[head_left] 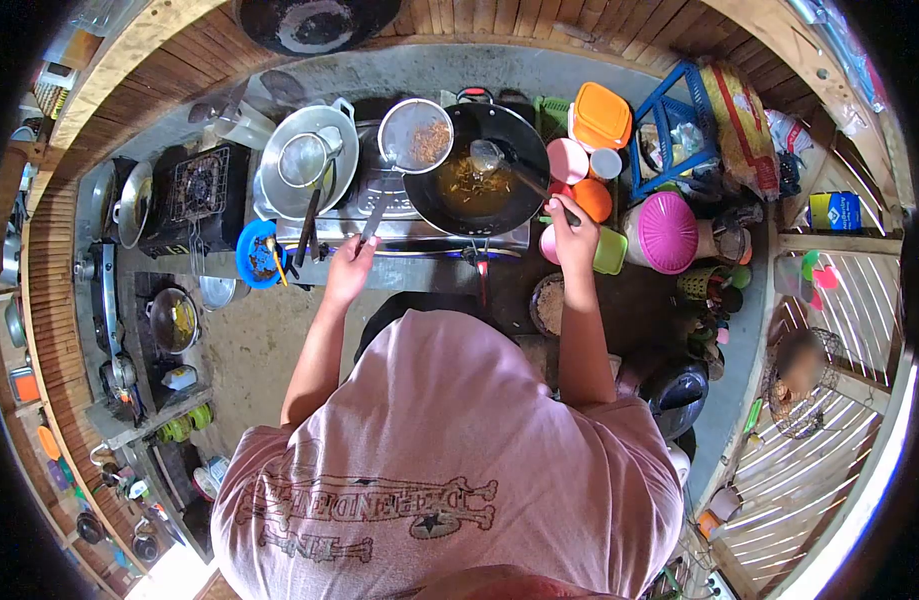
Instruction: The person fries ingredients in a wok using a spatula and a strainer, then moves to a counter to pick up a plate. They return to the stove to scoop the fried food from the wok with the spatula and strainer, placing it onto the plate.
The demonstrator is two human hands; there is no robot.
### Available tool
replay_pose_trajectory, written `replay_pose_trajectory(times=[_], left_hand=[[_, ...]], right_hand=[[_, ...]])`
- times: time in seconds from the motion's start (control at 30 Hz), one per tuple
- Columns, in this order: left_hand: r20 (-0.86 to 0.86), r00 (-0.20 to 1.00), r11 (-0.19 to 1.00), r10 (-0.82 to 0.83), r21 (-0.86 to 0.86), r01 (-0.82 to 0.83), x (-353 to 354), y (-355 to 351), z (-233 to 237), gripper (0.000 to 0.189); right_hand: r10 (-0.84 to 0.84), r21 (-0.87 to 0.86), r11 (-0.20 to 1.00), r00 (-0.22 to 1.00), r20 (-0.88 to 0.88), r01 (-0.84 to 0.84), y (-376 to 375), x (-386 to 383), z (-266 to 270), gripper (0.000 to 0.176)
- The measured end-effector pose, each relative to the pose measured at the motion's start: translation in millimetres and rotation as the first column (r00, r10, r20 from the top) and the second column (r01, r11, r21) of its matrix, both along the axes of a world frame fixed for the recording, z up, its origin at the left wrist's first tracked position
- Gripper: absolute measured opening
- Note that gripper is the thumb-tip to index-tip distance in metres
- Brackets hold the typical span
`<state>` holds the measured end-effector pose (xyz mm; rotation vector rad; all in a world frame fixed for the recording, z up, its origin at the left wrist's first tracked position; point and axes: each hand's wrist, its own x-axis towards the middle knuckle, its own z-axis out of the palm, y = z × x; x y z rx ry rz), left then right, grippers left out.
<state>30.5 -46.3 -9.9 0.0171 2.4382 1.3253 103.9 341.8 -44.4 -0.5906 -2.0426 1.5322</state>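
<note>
My left hand [351,268] is closed around the handle of a round mesh strainer [416,136]. Small browned pieces of food lie in the strainer, which is over the left rim of a black wok [439,205]. My right hand [575,232] grips the wooden handle of a ladle [489,155], whose metal head is inside the wok. Brown oil [477,190] with several pieces of food fills the wok's bottom. The wok sits on a gas stove [379,230].
Left of the wok stands a large metal pot [276,190] with a smaller strainer [304,160] on it. A blue bowl [247,262] is at the counter's front edge. Plastic containers, including an orange-lidded one [601,112] and a pink-lidded one [667,232], crowd the right side.
</note>
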Motion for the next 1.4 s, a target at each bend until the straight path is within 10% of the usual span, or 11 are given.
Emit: replay_pose_trajectory(times=[0.37,0.57,0.7,0.77,1.0,1.1,1.3,1.4], left_hand=[[0.003,1.0,1.0,0.005,0.018,-0.005,-0.4,-1.1,-1.3,0.031],[0.012,1.0,0.999,0.01,0.043,-0.01,-4.2,-2.9,-5.0,0.031],[0.027,1.0,0.999,0.011,0.038,-0.012,-3.5,-2.8,-1.3,0.03],[0.015,1.0,0.999,0.006,0.044,-0.006,-3.4,-2.5,-3.0,0.03],[0.013,1.0,0.998,0.023,0.057,-0.024,-2.7,-2.4,-2.3,0.031],[0.03,0.999,0.998,0.036,0.052,-0.038,-1.7,-1.9,-1.8,0.03],[0.037,0.999,0.998,0.033,0.061,-0.036,-2.0,-2.9,-0.5,0.03],[0.011,1.0,0.999,0.026,0.041,-0.026,-2.2,-4.4,-4.5,0.031]], right_hand=[[-0.002,-0.107,0.994,1.0,-0.026,0.0,3.8,0.1,0.1,0.022],[-0.017,0.171,0.985,1.0,0.022,0.013,1.5,1.1,-2.5,0.023],[-0.045,-0.118,0.992,0.998,0.037,0.049,-1.9,-0.2,10.0,0.019],[-0.117,0.171,0.979,0.992,0.052,0.106,-0.3,-2.0,12.1,0.02],[-0.022,0.015,1.0,0.998,-0.052,0.023,-2.2,-3.8,-1.2,0.021],[-0.085,0.221,0.973,0.995,0.045,0.073,-3.4,-3.6,9.7,0.02],[-0.041,-0.052,0.998,0.998,-0.05,0.038,-5.0,-7.2,5.8,0.019],[-0.089,0.188,0.978,0.996,-0.004,0.088,-2.5,-7.4,6.9,0.019]])
